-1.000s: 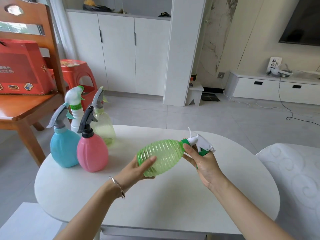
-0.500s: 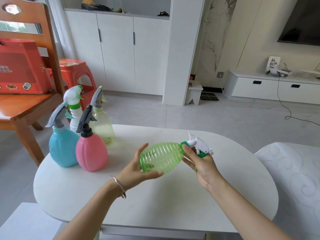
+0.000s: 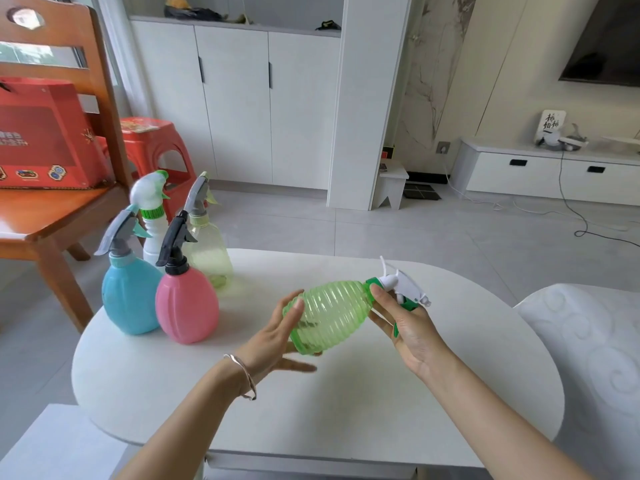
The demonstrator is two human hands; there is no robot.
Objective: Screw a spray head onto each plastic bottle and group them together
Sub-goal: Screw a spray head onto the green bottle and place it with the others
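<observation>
A ribbed green bottle (image 3: 330,315) lies on its side in the air above the near middle of the white table (image 3: 346,410), its base pointing left and down, its neck to the right. A white and green spray head (image 3: 403,291) sits on that neck. The right hand (image 3: 407,329) comes from the near right, palm up, fingers wrapped around the neck and spray head. The left hand (image 3: 277,336) reaches from the near left with fingers spread wide, cupping the bottle's base with the palm and fingertips against it; a silver bangle (image 3: 244,375) circles that wrist. At the far left of the table four capped bottles stand close together: a pink bottle (image 3: 187,304), a blue bottle (image 3: 130,296) just beside it, a white bottle (image 3: 152,223) and a pale yellow bottle (image 3: 207,251) behind. A wooden chair (image 3: 52,216) stands farther left.
</observation>
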